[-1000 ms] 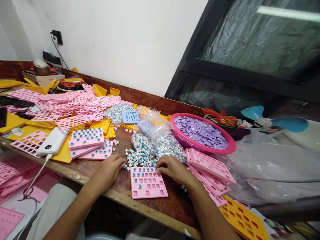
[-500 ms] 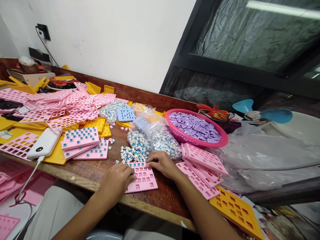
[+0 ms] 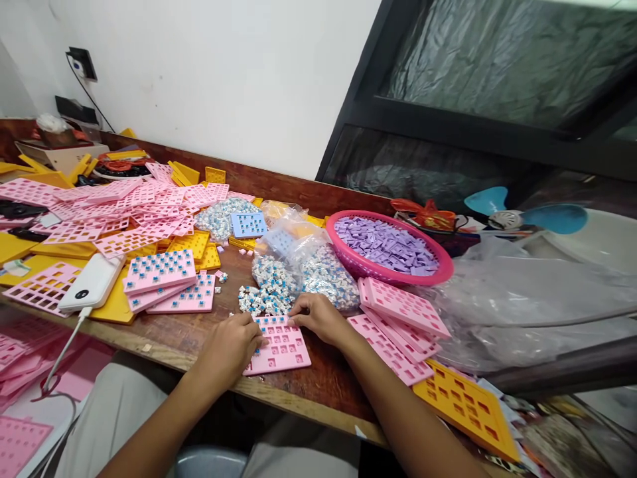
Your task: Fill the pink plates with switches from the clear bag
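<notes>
A pink keyboard plate (image 3: 286, 355) with square cut-outs lies at the table's front edge. Small blue-and-white keyboard switches (image 3: 271, 320) line its far row, and another blue switch shows beside my left thumb. Curled over the plate's left side, my left hand (image 3: 229, 346) is closed on it, its fingertips partly hidden. My right hand (image 3: 319, 321) pinches at the far right corner, by the end of the switch row; what sits between its fingertips is hidden. Just behind the plate is a heap of loose switches (image 3: 263, 302).
Plastic bags of switches (image 3: 326, 279) lie behind the heap. A pink basket (image 3: 445, 272) holds purple pieces. Pink plates (image 3: 403, 309) are stacked on the right beside a yellow plate (image 3: 470, 415). Switch-filled plates (image 3: 162, 272) and a white power bank (image 3: 94, 282) lie left.
The view has shifted slightly. My left thumb has drawn back toward the plate's left side, uncovering a blue switch. My right hand stays at the far right corner.
</notes>
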`<control>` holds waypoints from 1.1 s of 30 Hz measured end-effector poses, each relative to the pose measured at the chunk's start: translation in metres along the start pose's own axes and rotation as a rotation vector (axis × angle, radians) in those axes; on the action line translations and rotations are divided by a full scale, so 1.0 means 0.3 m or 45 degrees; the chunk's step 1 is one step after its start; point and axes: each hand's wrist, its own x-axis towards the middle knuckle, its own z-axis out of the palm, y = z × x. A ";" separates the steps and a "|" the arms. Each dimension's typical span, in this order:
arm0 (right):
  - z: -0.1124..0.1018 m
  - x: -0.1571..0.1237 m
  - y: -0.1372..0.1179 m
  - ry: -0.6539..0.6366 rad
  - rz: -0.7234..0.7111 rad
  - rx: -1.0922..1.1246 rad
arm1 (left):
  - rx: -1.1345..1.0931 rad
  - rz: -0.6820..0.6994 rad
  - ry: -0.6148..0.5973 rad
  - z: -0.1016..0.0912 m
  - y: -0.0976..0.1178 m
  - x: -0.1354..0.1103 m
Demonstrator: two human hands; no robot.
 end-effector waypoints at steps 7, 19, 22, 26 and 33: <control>-0.027 -0.016 -0.005 -0.079 -0.208 -0.066 | 0.114 0.057 -0.020 0.004 -0.010 -0.008; -0.032 -0.015 0.012 -0.091 -0.164 -0.046 | 0.246 0.178 0.099 0.044 -0.001 -0.015; -0.050 -0.020 0.004 -0.109 -0.179 -0.035 | 0.226 0.191 0.138 0.058 -0.013 -0.017; -0.047 -0.010 -0.002 0.091 -0.134 -0.059 | 0.200 0.175 0.117 0.046 -0.014 -0.010; 0.038 0.022 -0.004 0.276 -0.061 -0.361 | 0.197 0.144 -0.019 0.006 0.012 0.018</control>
